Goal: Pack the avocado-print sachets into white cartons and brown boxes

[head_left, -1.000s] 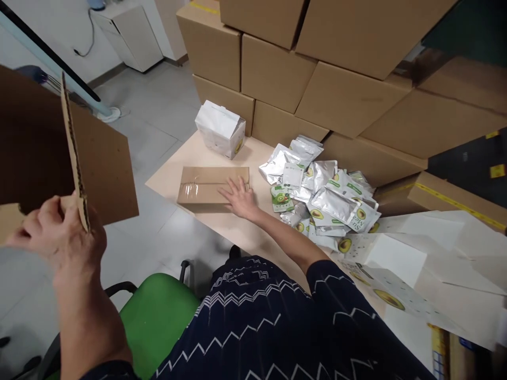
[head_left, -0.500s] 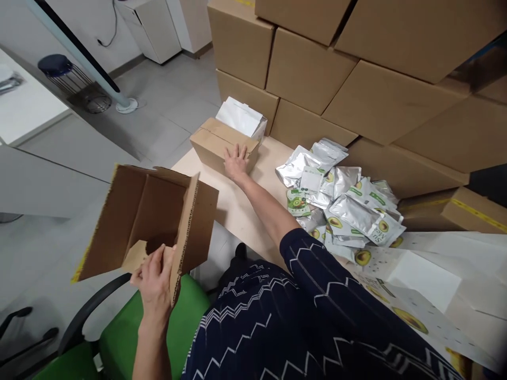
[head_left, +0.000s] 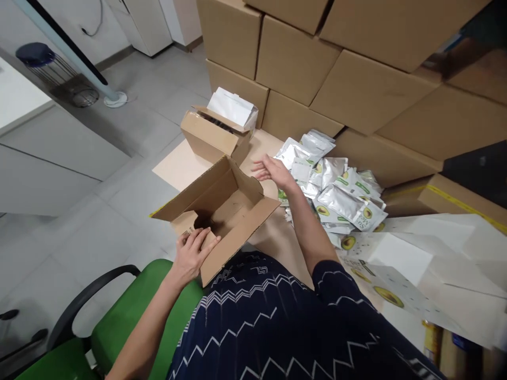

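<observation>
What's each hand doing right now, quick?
Left hand: closed on the flap of an open cardboard box.
Right hand: open, holding nothing that I can see.

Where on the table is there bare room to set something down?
Bare table shows front-left of the brown box, between the held open box and right forearm, and in the gap separating white box from silver pouches. The right side is crowded: pouches beside white packaging.

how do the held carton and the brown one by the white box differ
The held carton gapes wide; the other carton shows only a narrow gap at its top. The left hand grips the held carton; the other carton stands on the table. Both are brown cardboard.
</observation>
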